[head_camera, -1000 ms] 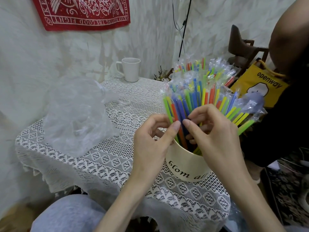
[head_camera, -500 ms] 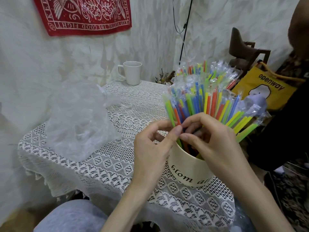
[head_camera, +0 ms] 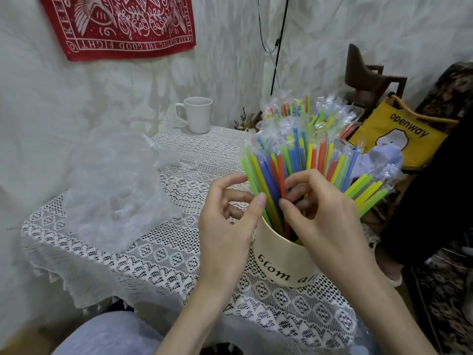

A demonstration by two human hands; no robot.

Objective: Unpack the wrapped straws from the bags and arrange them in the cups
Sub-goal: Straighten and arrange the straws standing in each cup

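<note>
A cream cup (head_camera: pixel 281 267) with dark lettering stands on the lace-covered table (head_camera: pixel 158 254), packed with wrapped straws (head_camera: pixel 307 155) in green, blue, orange and yellow that fan upward. My left hand (head_camera: pixel 227 221) is at the bundle's left side, thumb and fingers curled against the outer green straws. My right hand (head_camera: pixel 325 213) holds the bundle from the front right, fingers threaded among the straws just above the rim. A second cluster of wrapped straws (head_camera: pixel 309 108) stands behind. An empty white mug (head_camera: pixel 197 114) sits at the table's far edge.
A crumpled clear plastic bag (head_camera: pixel 112 185) lies on the left of the table. A yellow "openway" bag (head_camera: pixel 399 134) and a dark wooden chair (head_camera: pixel 366 73) are at the right. A red cloth (head_camera: pixel 120 24) hangs on the wall. My knee (head_camera: pixel 110 334) is below the table edge.
Both hands stay on the straws above the cup. The thumbs, pressed together before, have parted slightly with straws between them. The camera has tilted a little.
</note>
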